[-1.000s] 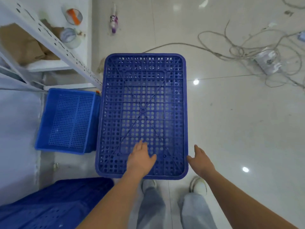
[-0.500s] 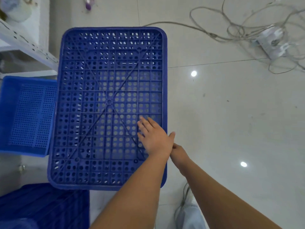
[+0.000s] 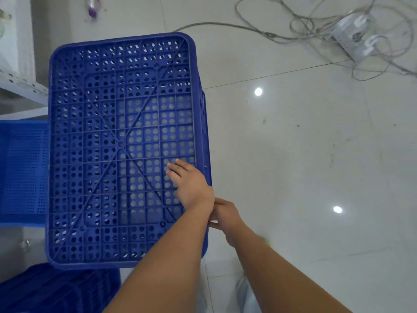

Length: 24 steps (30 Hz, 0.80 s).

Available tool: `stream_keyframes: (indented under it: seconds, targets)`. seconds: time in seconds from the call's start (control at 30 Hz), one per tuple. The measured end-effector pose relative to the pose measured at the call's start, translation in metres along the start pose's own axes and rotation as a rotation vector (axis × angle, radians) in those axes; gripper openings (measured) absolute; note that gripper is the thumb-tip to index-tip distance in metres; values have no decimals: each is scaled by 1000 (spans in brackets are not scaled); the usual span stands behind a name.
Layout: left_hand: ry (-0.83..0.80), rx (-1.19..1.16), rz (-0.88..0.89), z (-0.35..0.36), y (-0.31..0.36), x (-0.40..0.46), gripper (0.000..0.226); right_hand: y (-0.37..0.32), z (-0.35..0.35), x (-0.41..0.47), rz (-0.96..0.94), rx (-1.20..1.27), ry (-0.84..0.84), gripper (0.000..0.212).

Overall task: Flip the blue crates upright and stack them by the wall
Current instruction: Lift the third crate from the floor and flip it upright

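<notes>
Left hand (image 3: 191, 184) flat, fingers straight, pressing the perforated base of the upturned blue crate (image 3: 108, 132). Right hand (image 3: 225, 216) grips its right edge low down; fingers mostly hidden. Crate stands on tiled floor (image 3: 304, 166).

We tilted the overturned crate (image 3: 119, 143) up on its right edge, left hand (image 3: 191, 184) atop, right hand (image 3: 225, 216) under.

Even, diffuse overhead light is filling the scene — two small ceiling lamps are reflecting as white glare spots on the glossy floor tiles (image 3: 304, 154). Shadows are staying faint and soft. Wide-angle distortion is bending the frame edges, and slight motion blur is softening the cable tangle (image 3: 327, 30) at top right.
</notes>
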<state>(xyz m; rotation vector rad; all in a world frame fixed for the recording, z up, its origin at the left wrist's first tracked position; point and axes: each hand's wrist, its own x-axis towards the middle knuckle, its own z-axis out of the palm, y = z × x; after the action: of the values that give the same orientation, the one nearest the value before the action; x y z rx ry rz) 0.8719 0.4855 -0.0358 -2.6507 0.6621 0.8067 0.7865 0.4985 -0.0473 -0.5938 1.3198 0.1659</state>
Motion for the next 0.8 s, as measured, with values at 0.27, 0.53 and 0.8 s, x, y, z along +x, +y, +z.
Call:
stream_keyframes:
  seconds: [0.27,0.53,0.8]
  targets:
    - [-6,-117,-9,-31,-28,-14,106,-8,-16,-22,59,-124,18,23]
    - [-12,-226,19,-59,-40,-42,108,3,-26,-31,12,-250,191,15]
    - [-28,-337,37,-78,-63,-56,107,-9,-53,-48,-31,-272,310,33]
